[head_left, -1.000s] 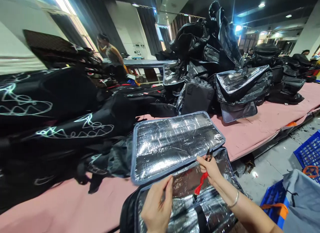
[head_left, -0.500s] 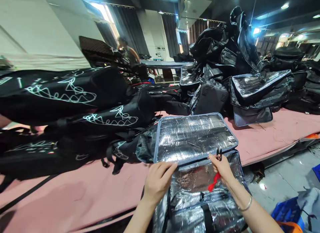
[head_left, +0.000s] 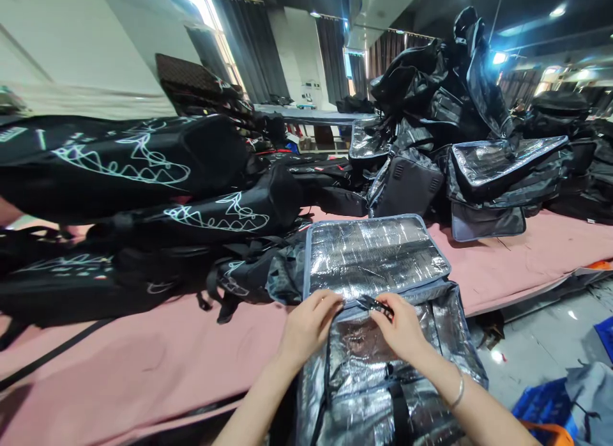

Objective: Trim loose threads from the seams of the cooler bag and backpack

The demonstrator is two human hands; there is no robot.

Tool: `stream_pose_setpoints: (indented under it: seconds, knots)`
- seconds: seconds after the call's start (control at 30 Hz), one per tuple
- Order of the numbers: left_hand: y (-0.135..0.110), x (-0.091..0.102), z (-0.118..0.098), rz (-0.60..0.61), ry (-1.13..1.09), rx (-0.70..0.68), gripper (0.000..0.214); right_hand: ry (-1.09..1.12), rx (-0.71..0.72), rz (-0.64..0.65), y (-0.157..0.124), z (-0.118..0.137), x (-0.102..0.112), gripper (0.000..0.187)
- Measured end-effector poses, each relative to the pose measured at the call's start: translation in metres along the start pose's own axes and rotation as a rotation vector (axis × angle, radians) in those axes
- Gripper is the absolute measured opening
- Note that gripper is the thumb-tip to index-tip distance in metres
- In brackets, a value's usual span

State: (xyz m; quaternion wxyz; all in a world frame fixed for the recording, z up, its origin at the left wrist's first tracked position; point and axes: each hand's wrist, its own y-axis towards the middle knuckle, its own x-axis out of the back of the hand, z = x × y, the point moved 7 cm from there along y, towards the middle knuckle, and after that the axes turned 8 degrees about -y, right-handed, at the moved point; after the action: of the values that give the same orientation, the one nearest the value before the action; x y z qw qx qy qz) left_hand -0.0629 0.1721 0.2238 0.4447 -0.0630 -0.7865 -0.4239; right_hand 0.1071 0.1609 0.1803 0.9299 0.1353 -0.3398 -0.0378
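Note:
An insulated bag [head_left: 359,411] with shiny silver foil lining lies open in front of me. Its foil-lined lid [head_left: 376,257], edged in grey-blue binding, is folded back away from me. My left hand [head_left: 304,328] is closed, pinching the binding along the fold between lid and body. In my right hand [head_left: 405,328] I grip small black thread snips [head_left: 377,305], their blades pointing left along that seam, close to my left fingertips. Whether the blades touch a thread is too small to tell.
Black bags with white line drawings [head_left: 129,161] are stacked on the left of the pink-covered table [head_left: 191,369]. More black bags [head_left: 407,181] pile up at the back right. A blue crate [head_left: 543,401] stands on the floor at the right.
My right hand has moved left along the seam towards my left hand, and the snips have swung from upright to pointing left. The red piece below the hand is out of sight.

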Motion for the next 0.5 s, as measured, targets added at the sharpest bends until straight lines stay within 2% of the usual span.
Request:
stream_pose_setpoints:
  seconds: [0.1, 0.2, 0.33, 0.5]
  knots:
    - [0.010, -0.011, 0.020, 0.190, -0.032, 0.142, 0.024, -0.043, -0.009, -0.005, 0.006, -0.001, -0.002, 0.018]
    - [0.021, -0.020, 0.027, 0.347, -0.002, 0.179, 0.021, -0.078, -0.021, -0.006, 0.009, -0.002, -0.001, 0.020]
    - [0.031, -0.026, 0.027, 0.373, 0.021, 0.182, 0.019, -0.204, 0.033, 0.031, 0.011, 0.002, -0.001, 0.014]
    - [0.029, -0.030, 0.023, 0.296, 0.036, 0.224, 0.023, -0.291, 0.068, 0.049, 0.014, 0.006, -0.002, 0.013]
